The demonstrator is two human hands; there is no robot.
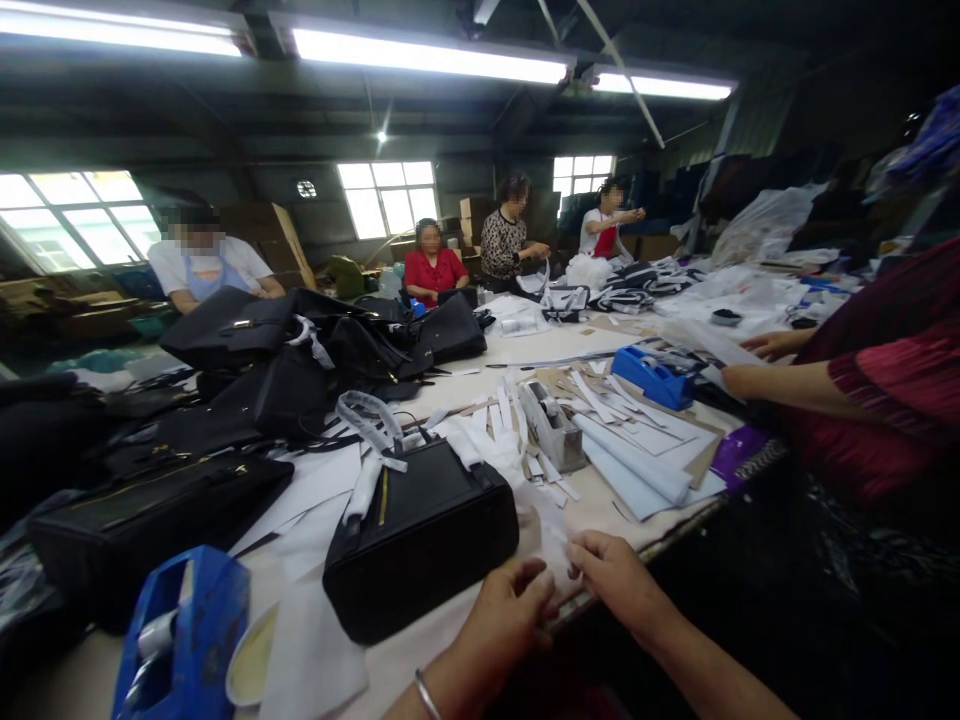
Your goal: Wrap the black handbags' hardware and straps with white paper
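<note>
Left hand (504, 612) and right hand (619, 582) curl half-closed, hold unclear, by 1 black bag (431, 545) amid 3 tape dispensers (221, 620).

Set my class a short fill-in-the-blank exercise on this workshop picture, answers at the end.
1. The handbag nearest the left hand is ____ in colour.
2. The metal bangle is on the camera wearer's ____ arm.
3. The tape dispenser at the picture's lower left is ____ in colour.
4. Across the table, the leopard-print top is to the picture's ____ of the pale blue apron.

Missing words: black; left; blue; right.
</note>
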